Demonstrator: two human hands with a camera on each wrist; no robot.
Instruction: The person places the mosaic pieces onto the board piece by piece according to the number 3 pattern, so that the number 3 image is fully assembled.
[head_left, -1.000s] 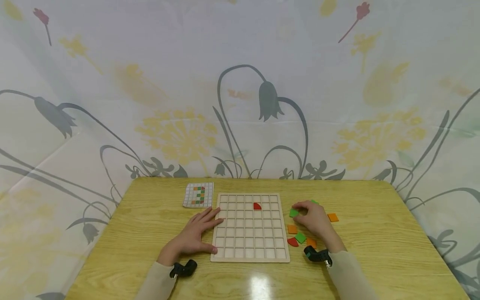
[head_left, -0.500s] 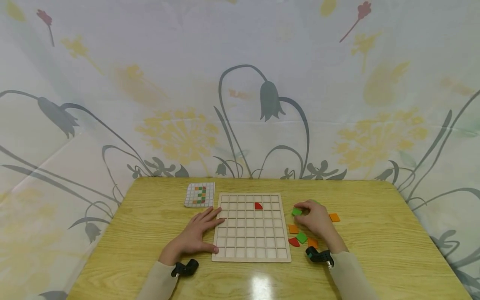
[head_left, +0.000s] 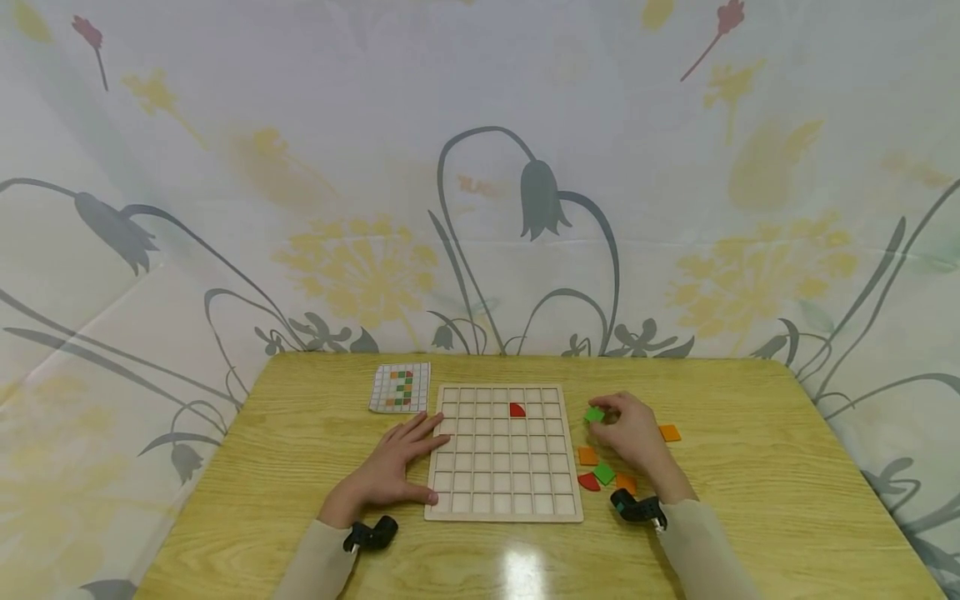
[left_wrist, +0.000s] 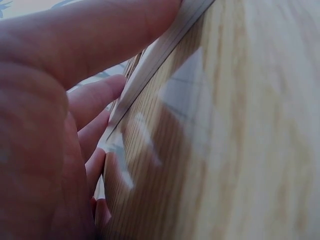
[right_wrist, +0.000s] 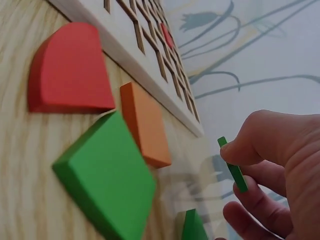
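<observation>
We have the wooden table (head_left: 750, 500) in front of us, and on it the grid board (head_left: 502, 492) with one red quarter-round piece (head_left: 517, 410) already sitting in a cell of its second row. Our left hand (head_left: 390, 473) lies flat with fingers spread, pressing on the board's left edge; we judge it best left there so the board cannot slide. Beyond it lies the pattern card (head_left: 400, 388), worth a glance before we choose a cell.

Our right hand (head_left: 630, 437) pinches a green square tile (head_left: 594, 414) between thumb and fingertips, lifted just off the table to the right of the board. In the right wrist view the tile (right_wrist: 233, 165) stands on edge, so we should level it before lowering it. Loose pieces lie below the hand: an orange tile (head_left: 588, 456), a green tile (head_left: 603, 473), a red piece (head_left: 587, 482).
</observation>
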